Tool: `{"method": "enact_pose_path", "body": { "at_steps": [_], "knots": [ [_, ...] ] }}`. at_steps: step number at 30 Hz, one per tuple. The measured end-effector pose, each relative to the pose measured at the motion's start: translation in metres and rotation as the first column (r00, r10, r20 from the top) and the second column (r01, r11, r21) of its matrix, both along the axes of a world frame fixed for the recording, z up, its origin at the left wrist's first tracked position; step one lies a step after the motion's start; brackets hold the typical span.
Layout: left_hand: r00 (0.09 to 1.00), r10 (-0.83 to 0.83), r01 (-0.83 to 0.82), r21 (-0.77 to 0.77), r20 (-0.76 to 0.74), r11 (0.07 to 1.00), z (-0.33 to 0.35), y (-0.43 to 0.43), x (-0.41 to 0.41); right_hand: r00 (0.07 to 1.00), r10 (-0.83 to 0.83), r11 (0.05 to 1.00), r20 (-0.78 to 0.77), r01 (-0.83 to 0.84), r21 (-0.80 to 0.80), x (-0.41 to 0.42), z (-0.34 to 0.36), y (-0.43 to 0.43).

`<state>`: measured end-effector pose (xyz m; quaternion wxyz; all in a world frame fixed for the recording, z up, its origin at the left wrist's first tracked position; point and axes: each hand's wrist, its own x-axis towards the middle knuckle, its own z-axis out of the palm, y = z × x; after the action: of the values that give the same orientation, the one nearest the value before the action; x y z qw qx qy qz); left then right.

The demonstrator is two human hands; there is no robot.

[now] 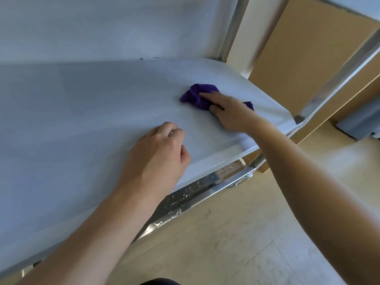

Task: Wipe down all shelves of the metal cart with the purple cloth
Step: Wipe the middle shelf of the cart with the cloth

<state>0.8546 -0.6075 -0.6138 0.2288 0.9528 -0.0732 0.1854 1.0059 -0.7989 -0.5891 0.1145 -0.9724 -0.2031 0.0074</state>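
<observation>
The metal cart's shelf (86,112) fills the left and middle of the view, pale grey and smooth. A crumpled purple cloth (194,95) lies on it toward the right end. My right hand (228,112) lies on the cloth with fingers stretched over it and thumb beside it, pressing it to the shelf. My left hand (160,153) rests on the shelf near the front edge, its fingers curled under and holding nothing.
A lower shelf rim (197,194) with water drops shows beneath the front edge. The cart's upright post (232,31) stands at the back right, another post (337,79) at the right. Beige floor (236,243) lies below. Brown panels (304,48) stand behind.
</observation>
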Motion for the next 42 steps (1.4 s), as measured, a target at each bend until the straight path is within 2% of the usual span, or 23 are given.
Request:
{"method": "enact_pose_path", "body": {
  "at_steps": [3,7,11,15,19,22,25,29,32,34,39,42],
  "knots": [
    [1.0,0.016,-0.016,0.008,-0.005,1.0,0.0,-0.001,0.0,0.998,0.062,0.998,0.023,-0.062,-0.008,-0.031,-0.005,0.006],
    [1.0,-0.003,0.003,0.013,-0.011,1.0,0.001,-0.003,0.0,0.998,0.024,1.0,0.057,-0.024,0.007,-0.025,-0.007,0.003],
    [1.0,0.005,-0.005,-0.006,-0.013,1.0,0.0,-0.003,0.0,0.979,-0.173,0.984,0.104,0.176,-0.025,0.029,-0.007,-0.022],
    [1.0,-0.005,0.005,-0.011,0.019,1.0,-0.001,-0.007,0.001,0.913,-0.397,0.917,0.094,0.4,-0.004,0.086,-0.006,-0.06],
    [1.0,0.002,-0.002,0.017,0.024,1.0,-0.003,-0.014,0.007,0.897,-0.441,0.898,0.019,0.441,0.005,0.11,-0.004,-0.069],
    [1.0,-0.002,0.002,0.015,0.019,1.0,-0.004,-0.016,0.005,0.912,-0.41,0.912,0.016,0.41,0.023,0.108,-0.005,-0.069],
    [1.0,0.001,-0.001,0.023,0.025,1.0,-0.003,-0.014,0.002,0.95,-0.312,0.95,0.029,0.312,0.027,0.08,-0.007,-0.055],
    [1.0,0.01,-0.011,0.033,0.025,0.999,-0.001,-0.014,0.0,0.998,-0.062,0.998,0.028,0.061,0.031,0.025,-0.007,-0.023],
    [1.0,0.013,-0.014,0.059,0.014,0.998,0.001,-0.014,-0.001,0.987,0.15,0.985,0.048,-0.154,0.08,-0.023,-0.009,-0.002],
    [1.0,0.019,-0.019,0.085,0.006,0.996,0.003,-0.014,-0.001,0.974,0.22,0.969,0.051,-0.224,0.108,-0.048,-0.009,0.011],
    [0.999,0.033,-0.033,0.099,0.003,0.994,0.001,-0.016,-0.003,0.97,0.24,0.959,0.047,-0.244,0.143,-0.055,-0.008,0.023],
    [0.999,0.031,-0.032,0.085,0.021,0.996,-0.003,-0.016,-0.003,0.976,0.208,0.973,0.068,-0.214,0.082,-0.033,-0.008,0.039]
  ]
}}
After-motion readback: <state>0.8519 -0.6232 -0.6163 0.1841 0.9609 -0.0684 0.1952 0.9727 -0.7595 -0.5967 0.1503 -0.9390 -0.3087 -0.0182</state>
